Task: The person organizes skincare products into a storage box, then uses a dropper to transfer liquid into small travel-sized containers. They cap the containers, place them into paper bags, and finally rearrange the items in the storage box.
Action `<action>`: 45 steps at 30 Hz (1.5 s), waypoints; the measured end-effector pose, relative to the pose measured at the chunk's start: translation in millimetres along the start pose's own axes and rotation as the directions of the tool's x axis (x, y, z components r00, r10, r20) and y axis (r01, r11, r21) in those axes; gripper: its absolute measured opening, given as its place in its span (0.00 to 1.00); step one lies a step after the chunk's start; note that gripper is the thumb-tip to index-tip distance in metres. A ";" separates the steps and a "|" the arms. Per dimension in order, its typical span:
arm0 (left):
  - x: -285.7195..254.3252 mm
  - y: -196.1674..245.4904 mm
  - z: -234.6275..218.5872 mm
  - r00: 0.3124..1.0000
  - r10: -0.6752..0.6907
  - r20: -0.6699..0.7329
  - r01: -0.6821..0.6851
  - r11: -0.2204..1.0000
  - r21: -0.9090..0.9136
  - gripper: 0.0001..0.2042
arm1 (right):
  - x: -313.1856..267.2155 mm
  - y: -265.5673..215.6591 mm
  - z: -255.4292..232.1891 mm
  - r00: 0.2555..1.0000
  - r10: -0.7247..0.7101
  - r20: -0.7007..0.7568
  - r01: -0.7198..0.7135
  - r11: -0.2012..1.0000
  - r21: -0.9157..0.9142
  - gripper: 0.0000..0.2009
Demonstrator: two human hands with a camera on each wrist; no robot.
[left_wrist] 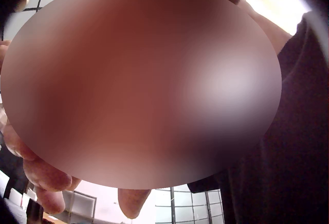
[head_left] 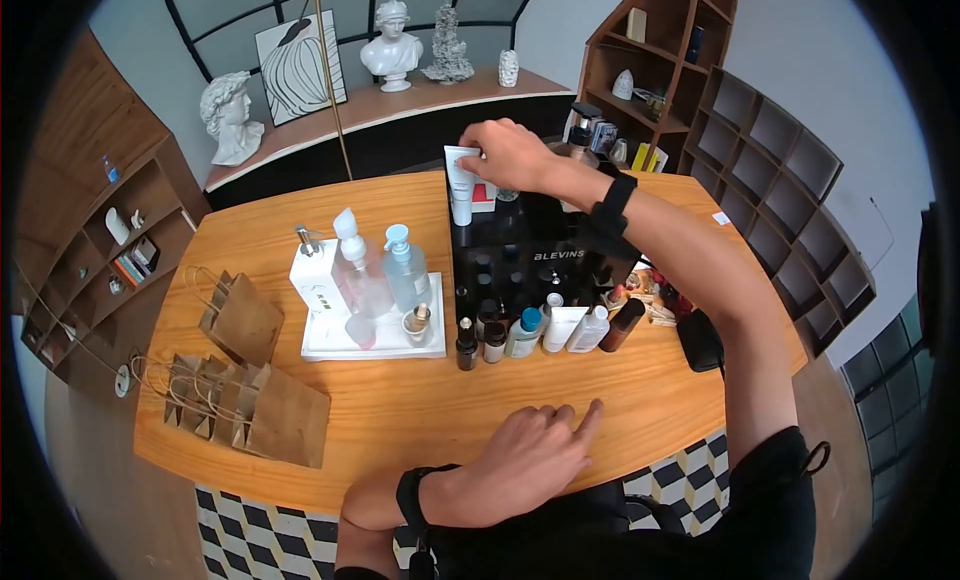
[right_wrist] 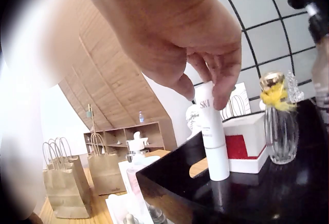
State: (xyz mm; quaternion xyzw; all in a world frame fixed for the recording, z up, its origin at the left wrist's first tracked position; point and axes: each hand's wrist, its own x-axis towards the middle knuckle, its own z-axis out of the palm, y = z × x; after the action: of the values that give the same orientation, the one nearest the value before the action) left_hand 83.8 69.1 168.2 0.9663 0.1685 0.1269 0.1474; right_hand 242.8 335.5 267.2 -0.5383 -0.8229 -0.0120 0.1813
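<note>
My right hand [head_left: 510,158] pinches the top of a white tube [head_left: 461,187] at the left end of the black organizer [head_left: 560,253]. In the right wrist view the tube [right_wrist: 212,131] stands upright on the black top, the fingers of my right hand [right_wrist: 180,44] around its upper end. Just beside it sit a white and red box [right_wrist: 247,144] and a glass bottle with a yellow bow [right_wrist: 281,126]. My left hand [head_left: 530,455] is over the table's front part, index finger extended, holding nothing visible. The left wrist view is mostly blurred.
A white tray [head_left: 375,350] with pump bottles stands left of the organizer. Several small bottles, including a blue-capped one [head_left: 524,333], line its front. Brown paper bags [head_left: 290,416] stand at the left; a black pouch [head_left: 700,340] lies at the right.
</note>
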 end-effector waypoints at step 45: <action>2.8 13.7 22.3 1.000 0.002 -0.023 -0.002 0.999 0.035 0.29 | -151.0 -37.9 30.6 0.960 -0.246 -0.134 0.272 0.934 0.232 0.08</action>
State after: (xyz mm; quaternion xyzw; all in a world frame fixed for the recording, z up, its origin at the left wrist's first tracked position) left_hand 96.9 52.5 152.6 0.9674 0.1714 0.1352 0.1282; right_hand 253.9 193.0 198.2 -0.3969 -0.8713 0.0394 0.2859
